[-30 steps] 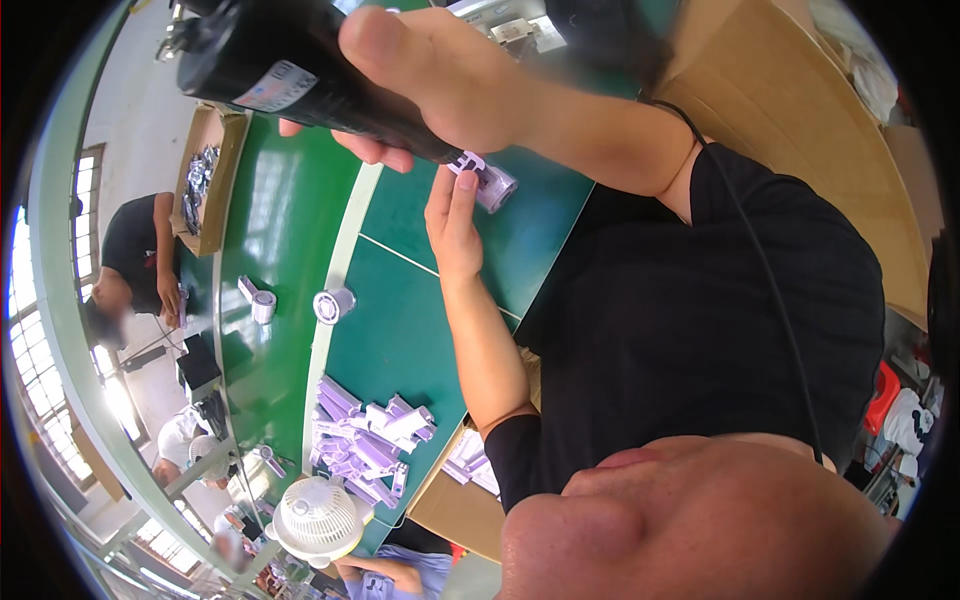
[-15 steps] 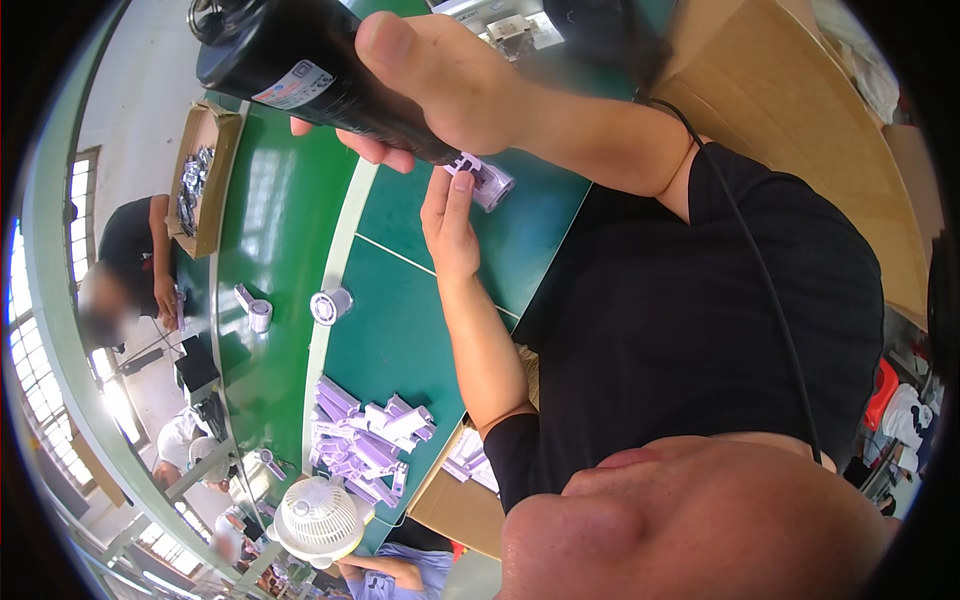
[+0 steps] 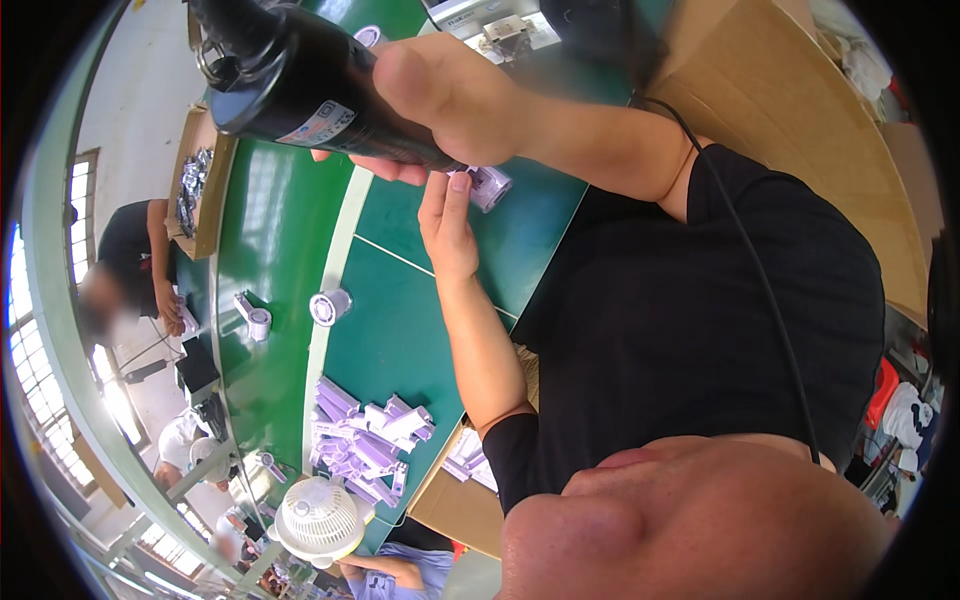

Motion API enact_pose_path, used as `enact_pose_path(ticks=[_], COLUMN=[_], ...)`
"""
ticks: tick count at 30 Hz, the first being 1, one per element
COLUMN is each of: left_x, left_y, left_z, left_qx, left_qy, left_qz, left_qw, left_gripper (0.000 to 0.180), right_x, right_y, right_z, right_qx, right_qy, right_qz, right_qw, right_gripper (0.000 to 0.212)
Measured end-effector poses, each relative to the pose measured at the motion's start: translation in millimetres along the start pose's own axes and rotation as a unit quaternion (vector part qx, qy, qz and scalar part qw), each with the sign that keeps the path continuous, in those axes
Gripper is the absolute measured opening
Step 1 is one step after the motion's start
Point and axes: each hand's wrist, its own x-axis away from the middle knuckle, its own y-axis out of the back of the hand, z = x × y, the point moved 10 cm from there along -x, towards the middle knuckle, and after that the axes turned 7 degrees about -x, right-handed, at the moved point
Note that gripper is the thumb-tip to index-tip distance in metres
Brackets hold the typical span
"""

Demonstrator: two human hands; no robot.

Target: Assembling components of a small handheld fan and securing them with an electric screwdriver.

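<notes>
R hand (image 3: 450, 95), top centre of the frame, has its fingers wrapped tight round a black tool (image 3: 300, 90), which runs out toward the upper left w/ its tip hidden under the hand. L hand (image 3: 447, 225) lies just below it, fingers straight and pressed together, tips touching a lilac part (image 3: 488, 186) on the green table (image 3: 400, 330). Can't tell whether the thumb pinches the part, since the tool covers it. That part sits centre-top, right under the tool, so I'd say it's the one being worked on now, approx mid-step. Two small finished-looking pcs (image 3: 255, 320) stand left of centre, apart from each other and well away from the hands; that looks like the done share, and it's small. A heap of lilac parts (image 3: 365, 440) lies lower left, w/ more in a carton (image 3: 465, 470) beside the L elbow, so most of the job seems still ahead. A white fan (image 3: 318, 522) stands at the bottom left edge. A co-worker (image 3: 130, 260) bends over the table's far left side, near a box (image 3: 195, 190) of silvery bits.
</notes>
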Motion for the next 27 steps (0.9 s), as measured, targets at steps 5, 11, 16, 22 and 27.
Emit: enact_pose_path(ticks=[5,11,16,22,27], left_x=[0,-9,-47,-80,-127], left_y=[-1,13,107,292,323], left_z=[-4,-27,-44,-75,-67], left_qx=[-0.007,-0.058,-0.036,-0.13,-0.232], left_qy=[0.001,0.016,0.054,0.014,0.014], left_qz=[0.008,-0.015,-0.195,-0.444,-0.469], left_qw=[1.0,0.998,0.979,0.886,0.852], left_gripper=[0.042,0.043,0.042,0.049,0.067], right_x=[-1,-23,22,53,69], right_y=[-1,23,65,100,132], right_z=[1,101,134,47,46], right_qx=[-0.013,-0.183,0.01,0.178,0.182], right_qy=[-0.016,0.206,0.312,0.214,0.251], right_qz=[0.0,0.043,-0.075,-0.177,-0.193], right_qw=[1.0,0.96,0.947,0.944,0.931], right_gripper=[0.067,0.105,0.105,0.077,0.051])
